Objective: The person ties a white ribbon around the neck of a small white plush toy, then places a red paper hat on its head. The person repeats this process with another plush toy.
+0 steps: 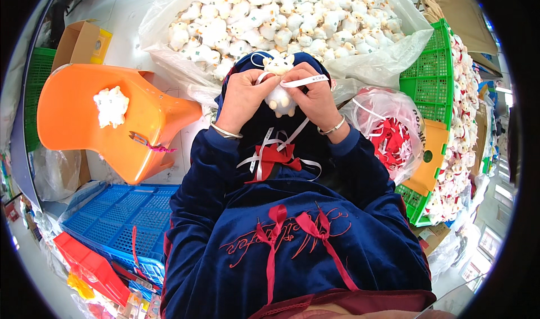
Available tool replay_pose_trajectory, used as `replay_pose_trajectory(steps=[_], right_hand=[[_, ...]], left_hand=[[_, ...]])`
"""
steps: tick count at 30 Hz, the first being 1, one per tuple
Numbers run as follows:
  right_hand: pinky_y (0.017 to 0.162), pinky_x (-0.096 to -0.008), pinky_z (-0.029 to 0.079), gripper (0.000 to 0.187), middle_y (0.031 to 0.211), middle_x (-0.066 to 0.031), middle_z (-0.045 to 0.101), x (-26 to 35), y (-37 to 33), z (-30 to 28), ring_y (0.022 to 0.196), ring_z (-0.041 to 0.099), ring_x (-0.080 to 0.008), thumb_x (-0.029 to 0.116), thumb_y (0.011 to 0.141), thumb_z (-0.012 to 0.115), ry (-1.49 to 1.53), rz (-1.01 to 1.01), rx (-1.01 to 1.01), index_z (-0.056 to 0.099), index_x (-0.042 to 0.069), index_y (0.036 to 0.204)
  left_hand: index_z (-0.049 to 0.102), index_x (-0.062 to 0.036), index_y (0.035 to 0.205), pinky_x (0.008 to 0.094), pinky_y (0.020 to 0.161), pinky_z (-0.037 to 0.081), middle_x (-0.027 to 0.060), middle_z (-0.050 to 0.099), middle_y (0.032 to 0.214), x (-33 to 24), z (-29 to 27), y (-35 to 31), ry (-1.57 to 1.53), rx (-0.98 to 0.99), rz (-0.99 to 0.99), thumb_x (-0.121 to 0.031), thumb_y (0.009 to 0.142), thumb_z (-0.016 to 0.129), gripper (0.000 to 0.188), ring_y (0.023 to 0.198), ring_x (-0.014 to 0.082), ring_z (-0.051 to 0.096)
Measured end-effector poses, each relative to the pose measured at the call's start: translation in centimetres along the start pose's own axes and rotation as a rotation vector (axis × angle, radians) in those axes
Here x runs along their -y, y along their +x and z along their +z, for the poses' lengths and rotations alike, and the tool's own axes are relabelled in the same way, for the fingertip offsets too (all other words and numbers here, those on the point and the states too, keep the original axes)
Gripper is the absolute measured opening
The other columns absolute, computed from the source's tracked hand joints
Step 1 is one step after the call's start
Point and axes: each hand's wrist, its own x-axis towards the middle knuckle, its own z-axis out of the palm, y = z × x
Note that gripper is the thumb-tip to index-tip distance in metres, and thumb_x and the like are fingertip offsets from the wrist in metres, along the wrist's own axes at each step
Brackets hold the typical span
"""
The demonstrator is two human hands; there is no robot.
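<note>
A small white plush animal toy [279,65] sits upright above my lap, held between my two hands. A white ribbon [306,82] with dark print crosses at its neck. My left hand [246,94] is closed, thumb and fingers pinching the ribbon at the toy's left side. On the other side, my right hand [316,100] grips the ribbon, whose free end sticks out to the right; its fingers also press against the toy. Red cloth pieces [275,160] with white ribbons lie on my lap just below.
Ahead, a large clear bag [154,29] holds many white plush toys. An orange chair [62,105] at left carries another plush toy [111,106] and small snips [145,143]. A plastic bag of red cloth pieces [389,142], green crates [424,74] and a blue crate [132,192] stand around me.
</note>
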Motion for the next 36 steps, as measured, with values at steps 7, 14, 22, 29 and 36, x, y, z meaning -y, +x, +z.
replay_pose_trajectory(steps=[7, 14, 22, 29, 36], right_hand=[[0.066, -0.0257, 0.045, 0.007, 0.092, -0.0036, 0.058, -0.4, 0.3, -0.5, 0.077, 0.056, -0.0133, 0.003, 0.089, 0.07, 0.067, 0.004, 0.04, 0.07, 0.004, 0.096], [0.067, -0.0236, 0.045, 0.006, 0.089, -0.0024, 0.059, 0.2, 1.2, -0.8, 0.077, 0.056, -0.0103, 0.004, 0.092, 0.068, 0.039, 0.028, 0.045, 0.071, 0.003, 0.096], [0.068, -0.0231, 0.051, 0.019, 0.091, -0.0041, 0.066, 0.3, 2.0, -2.3, 0.076, 0.063, -0.008, 0.012, 0.096, 0.068, 0.285, 0.261, 0.027, 0.065, -0.001, 0.109], [0.064, -0.0238, 0.051, 0.015, 0.079, -0.0027, 0.066, 0.7, 2.8, -2.4, 0.072, 0.062, -0.008, 0.012, 0.095, 0.068, 0.116, 0.299, 0.113, 0.064, -0.001, 0.102], [0.058, -0.0236, 0.05, 0.012, 0.078, -0.006, 0.068, -0.8, 2.8, -2.7, 0.066, 0.063, -0.009, 0.01, 0.096, 0.064, 0.431, 0.426, 0.019, 0.061, -0.001, 0.095]], left_hand=[[0.073, 0.0011, 0.106, 0.0221, 0.075, 0.046, 0.0, 0.068, 0.093, 1.1, 0.8, 0.4, -0.076, 0.096, 0.174, -0.013, 0.095, 0.067, 0.019, 0.085, 0.0059, 0.058], [0.073, -0.0015, 0.109, 0.0237, 0.071, 0.042, -0.0007, 0.058, 0.089, 0.4, 1.2, 0.6, -0.083, 0.185, 0.178, -0.013, 0.092, 0.073, 0.02, 0.08, 0.0082, 0.052], [0.074, -0.0019, 0.104, 0.0268, 0.071, 0.05, 0.0077, 0.066, 0.091, 1.6, 2.9, 0.7, -0.042, -0.035, 0.258, -0.009, 0.088, 0.073, 0.017, 0.081, 0.0138, 0.063], [0.074, 0.0, 0.1, 0.0266, 0.07, 0.051, 0.0085, 0.067, 0.093, 1.0, 3.1, 0.6, 0.044, -0.083, 0.393, -0.003, 0.085, 0.072, 0.016, 0.083, 0.0164, 0.064], [0.075, -0.0005, 0.099, 0.0262, 0.068, 0.051, 0.0081, 0.069, 0.093, 0.9, 2.9, 0.6, 0.0, -0.101, 0.368, -0.003, 0.084, 0.074, 0.015, 0.08, 0.0148, 0.065]])
